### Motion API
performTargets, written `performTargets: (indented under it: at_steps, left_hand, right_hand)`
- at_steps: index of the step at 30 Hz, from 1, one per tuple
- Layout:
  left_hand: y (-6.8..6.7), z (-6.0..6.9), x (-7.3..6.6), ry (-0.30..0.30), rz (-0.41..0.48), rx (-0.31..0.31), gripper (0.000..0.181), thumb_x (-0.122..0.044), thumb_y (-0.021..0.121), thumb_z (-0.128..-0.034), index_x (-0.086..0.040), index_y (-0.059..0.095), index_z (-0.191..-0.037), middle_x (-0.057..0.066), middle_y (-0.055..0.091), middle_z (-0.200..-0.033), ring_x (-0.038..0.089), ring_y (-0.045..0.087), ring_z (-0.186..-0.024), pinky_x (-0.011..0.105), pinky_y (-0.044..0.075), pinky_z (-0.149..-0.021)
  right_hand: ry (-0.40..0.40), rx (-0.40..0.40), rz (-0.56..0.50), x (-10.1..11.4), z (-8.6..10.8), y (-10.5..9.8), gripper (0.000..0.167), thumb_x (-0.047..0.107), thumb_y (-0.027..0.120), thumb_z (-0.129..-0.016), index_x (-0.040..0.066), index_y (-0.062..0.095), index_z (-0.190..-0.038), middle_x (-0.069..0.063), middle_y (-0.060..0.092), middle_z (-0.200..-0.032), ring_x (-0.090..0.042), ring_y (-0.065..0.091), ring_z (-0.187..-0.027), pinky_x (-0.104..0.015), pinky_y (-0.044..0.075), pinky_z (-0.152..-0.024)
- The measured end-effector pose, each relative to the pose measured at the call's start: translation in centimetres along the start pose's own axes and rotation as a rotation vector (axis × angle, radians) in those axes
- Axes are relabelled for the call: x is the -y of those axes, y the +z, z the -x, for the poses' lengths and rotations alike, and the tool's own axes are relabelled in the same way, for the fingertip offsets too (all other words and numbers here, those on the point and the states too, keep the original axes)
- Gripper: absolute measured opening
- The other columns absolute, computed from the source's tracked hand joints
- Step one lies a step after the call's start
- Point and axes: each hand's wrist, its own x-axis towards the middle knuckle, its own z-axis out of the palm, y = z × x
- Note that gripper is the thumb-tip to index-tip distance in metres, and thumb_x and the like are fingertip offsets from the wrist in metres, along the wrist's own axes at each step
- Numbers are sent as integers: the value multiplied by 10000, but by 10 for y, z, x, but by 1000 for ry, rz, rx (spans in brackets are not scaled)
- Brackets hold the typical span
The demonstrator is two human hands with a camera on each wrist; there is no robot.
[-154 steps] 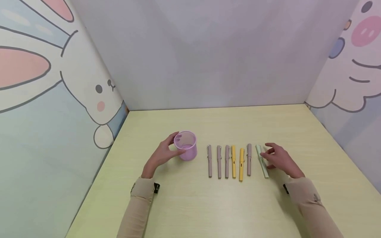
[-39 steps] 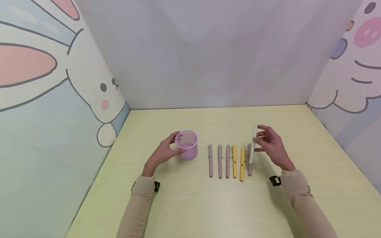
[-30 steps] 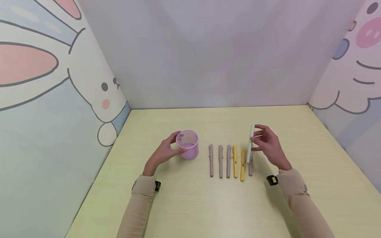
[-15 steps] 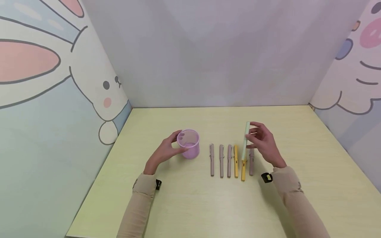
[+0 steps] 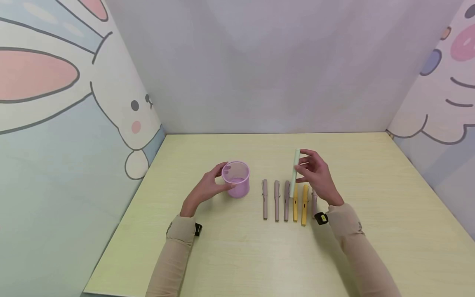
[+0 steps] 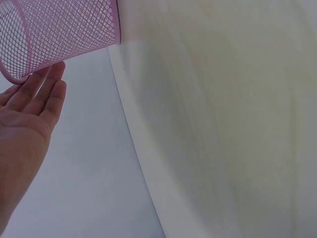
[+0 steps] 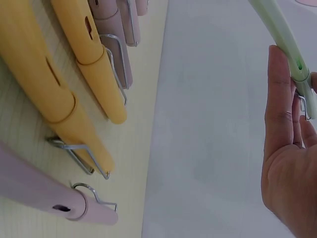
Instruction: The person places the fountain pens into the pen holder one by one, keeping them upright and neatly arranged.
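Observation:
A pink-purple mesh pen holder (image 5: 236,190) stands upright at the centre-left of the table. My left hand (image 5: 206,187) holds it from the left, thumb on the near side and fingers round the far side; the left wrist view shows the fingers along its mesh wall (image 6: 74,29). My right hand (image 5: 316,175) pinches a light green pen (image 5: 295,175) between thumb and fingers, steeply tilted and raised above the row of pens. In the right wrist view the green pen (image 7: 282,37) shows its small slot and metal clip.
Several pens lie side by side right of the holder: mauve pens (image 5: 265,200) and two yellow pens (image 5: 304,206), clips toward the far side. The right forearm (image 5: 356,247) passes close to the rightmost mauve pen (image 5: 314,202). A pale wall (image 5: 267,82) stands behind the table.
My right hand has picked the green pen up from the row's right end and carried it leftward over the other pens. My left hand stays on the pen holder; the view has shifted slightly.

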Motion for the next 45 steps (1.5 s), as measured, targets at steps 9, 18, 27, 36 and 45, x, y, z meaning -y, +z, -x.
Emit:
performTargets:
  at_steps: [9, 18, 27, 36, 45]
  left_hand:
    - [0, 0, 0, -6, 5, -3, 828, -339, 819, -886, -121, 410, -1572, 117, 536, -1500, 340, 489, -1380, 594, 401, -1105]
    - [3, -2, 2, 9, 0, -4, 828, -339, 815, -890, -122, 405, -1576, 108, 533, -1503, 324, 498, -1374, 580, 411, -1103]
    - [6, -2, -2, 6, 8, -1, 829, -337, 814, -893, -125, 401, -1580, 120, 524, -1512, 326, 493, -1379, 582, 409, -1105]
    - [10, -2, -5, 4, 3, 4, 830, -334, 811, -896, -127, 395, -1584, 100, 524, -1515, 314, 491, -1383, 563, 405, -1116]
    - [11, -2, -3, 9, 7, -3, 827, -352, 807, -893, -129, 405, -1580, 94, 538, -1499, 305, 500, -1375, 562, 417, -1105]
  right_hand:
    - [2, 15, -45, -2, -10, 17, 488, -76, 609, -995, -74, 426, -1447, -80, 576, -1048, -142, 640, -861, -339, 627, -628]
    - [-3, 11, -54, -4, -17, 32, 500, -81, 608, -991, -80, 420, -1454, -86, 578, -1050, -139, 642, -856, -325, 624, -630]
    - [-11, -3, -89, -3, -23, 43, 502, -83, 618, -986, -68, 427, -1450, -79, 582, -1046, -198, 642, -865, -340, 628, -641]
    - [-32, -9, -150, 1, -27, 56, 518, -116, 606, -978, -82, 403, -1454, -64, 587, -1063, -138, 628, -872, -323, 625, -639]
    - [-44, -9, -178, 0, -30, 64, 515, -117, 602, -978, -83, 405, -1453, -71, 591, -1068, -161, 634, -879, -331, 627, -641]
